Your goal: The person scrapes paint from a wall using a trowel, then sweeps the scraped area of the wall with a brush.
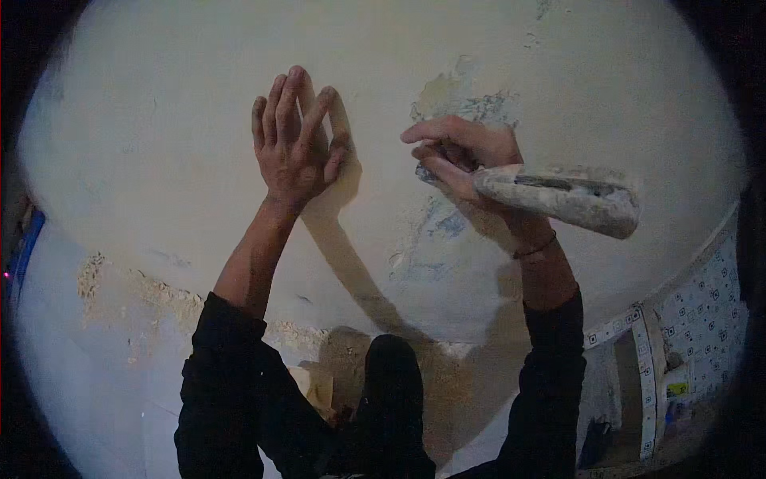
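Mine: left hand point(292, 164), ten o'clock, fingers spread on wall point(191, 104), presumably bracing; right hand point(485, 147), one o'clock, fingers clasping crusted tool point(570, 205), presumably for control.

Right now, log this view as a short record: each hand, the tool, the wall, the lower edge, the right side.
Left hand: open, fingers slightly spread, at the pale wall; firm contact cannot be confirmed
Right hand: closed around the tool, dark band on the wrist
Tool: whitish, smeared handle pointing right; working end not clearly visible
Wall: rough peeling patch around the right hand
Lower edge: crumbly debris along the wall's foot
Right side: patterned surface
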A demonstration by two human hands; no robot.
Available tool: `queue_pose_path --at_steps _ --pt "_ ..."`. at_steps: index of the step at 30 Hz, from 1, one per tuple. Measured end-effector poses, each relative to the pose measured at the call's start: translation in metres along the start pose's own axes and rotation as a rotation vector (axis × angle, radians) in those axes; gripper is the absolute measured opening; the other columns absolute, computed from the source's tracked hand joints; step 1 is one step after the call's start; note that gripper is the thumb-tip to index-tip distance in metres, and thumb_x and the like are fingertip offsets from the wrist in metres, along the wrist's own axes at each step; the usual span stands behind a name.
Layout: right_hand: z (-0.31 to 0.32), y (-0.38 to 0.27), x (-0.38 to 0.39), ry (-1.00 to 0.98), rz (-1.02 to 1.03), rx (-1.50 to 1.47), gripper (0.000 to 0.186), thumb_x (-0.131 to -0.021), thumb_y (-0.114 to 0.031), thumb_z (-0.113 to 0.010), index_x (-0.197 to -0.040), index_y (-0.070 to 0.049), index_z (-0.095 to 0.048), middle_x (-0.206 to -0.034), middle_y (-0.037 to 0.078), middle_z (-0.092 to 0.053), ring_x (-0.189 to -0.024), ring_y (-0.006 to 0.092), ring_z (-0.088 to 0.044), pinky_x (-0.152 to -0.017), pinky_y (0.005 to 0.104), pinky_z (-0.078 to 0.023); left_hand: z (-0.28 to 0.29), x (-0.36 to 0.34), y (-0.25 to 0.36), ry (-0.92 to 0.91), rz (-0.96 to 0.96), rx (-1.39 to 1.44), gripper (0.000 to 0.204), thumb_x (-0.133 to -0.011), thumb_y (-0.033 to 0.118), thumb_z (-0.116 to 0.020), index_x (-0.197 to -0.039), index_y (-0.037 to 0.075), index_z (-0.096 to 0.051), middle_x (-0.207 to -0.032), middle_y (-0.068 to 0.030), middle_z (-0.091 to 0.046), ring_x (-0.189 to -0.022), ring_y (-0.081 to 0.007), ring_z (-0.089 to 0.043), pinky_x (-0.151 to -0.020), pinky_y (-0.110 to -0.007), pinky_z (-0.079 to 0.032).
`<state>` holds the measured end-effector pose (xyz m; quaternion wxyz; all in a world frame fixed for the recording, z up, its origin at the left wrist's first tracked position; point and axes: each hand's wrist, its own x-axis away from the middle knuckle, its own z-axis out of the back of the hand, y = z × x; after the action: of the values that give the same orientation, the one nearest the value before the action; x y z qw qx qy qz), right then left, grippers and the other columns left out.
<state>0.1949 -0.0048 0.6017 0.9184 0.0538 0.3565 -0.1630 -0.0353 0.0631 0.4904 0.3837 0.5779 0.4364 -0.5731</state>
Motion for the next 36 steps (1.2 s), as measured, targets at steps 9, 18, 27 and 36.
queue_pose_path --at_steps 9,18,27,36 --pt "0.014 0.008 0.01 0.397 -0.071 -0.015 0.018 -0.079 0.001 -0.065 -0.093 -0.01 -0.064 -0.08 -0.001 -0.065 -0.066 0.002 -0.057 -0.058 0.0178 -0.046 0.003 0.0 -0.004 -0.009 0.012 -0.008 0.051 -0.085 0.042 -0.054 -0.131 0.021 -0.047 -0.144 -0.0136 -0.034 -0.133 -0.0298 -0.033 -0.11 -0.048 -0.02" --pt "0.011 0.027 0.049 0.638 -0.11 -0.037 0.018 -0.078 0.002 -0.069 -0.091 -0.008 -0.064 -0.083 0.001 -0.066 -0.066 0.0017 -0.055 -0.055 0.0174 -0.045 -0.001 -0.002 -0.001 0.011 -0.011 -0.002 0.054 -0.084 0.038 -0.057 -0.132 0.017 -0.045 -0.144 -0.016 -0.034 -0.133 -0.0314 -0.032 -0.109 -0.05 -0.02" --pt "0.006 0.036 0.052 0.659 0.067 0.132 0.019 -0.079 -0.001 -0.07 -0.095 -0.007 -0.061 -0.077 0.0 -0.063 -0.054 -0.0004 -0.046 -0.048 0.0145 -0.038 -0.002 -0.007 -0.002 0.024 -0.033 0.001 0.053 -0.084 0.033 -0.056 -0.133 0.016 -0.043 -0.144 -0.0173 -0.033 -0.133 -0.0336 -0.031 -0.108 -0.052 -0.021" --pt "-0.018 0.025 0.062 0.422 -0.157 -0.016 0.014 -0.084 -0.006 -0.067 -0.097 -0.006 -0.062 -0.081 0.004 -0.064 -0.063 0.0052 -0.058 -0.053 0.0205 -0.048 0.006 -0.004 0.003 -0.004 -0.036 -0.017 0.053 -0.085 0.036 -0.054 -0.132 0.016 -0.044 -0.143 -0.0171 -0.033 -0.133 -0.0334 -0.03 -0.107 -0.052 -0.022"
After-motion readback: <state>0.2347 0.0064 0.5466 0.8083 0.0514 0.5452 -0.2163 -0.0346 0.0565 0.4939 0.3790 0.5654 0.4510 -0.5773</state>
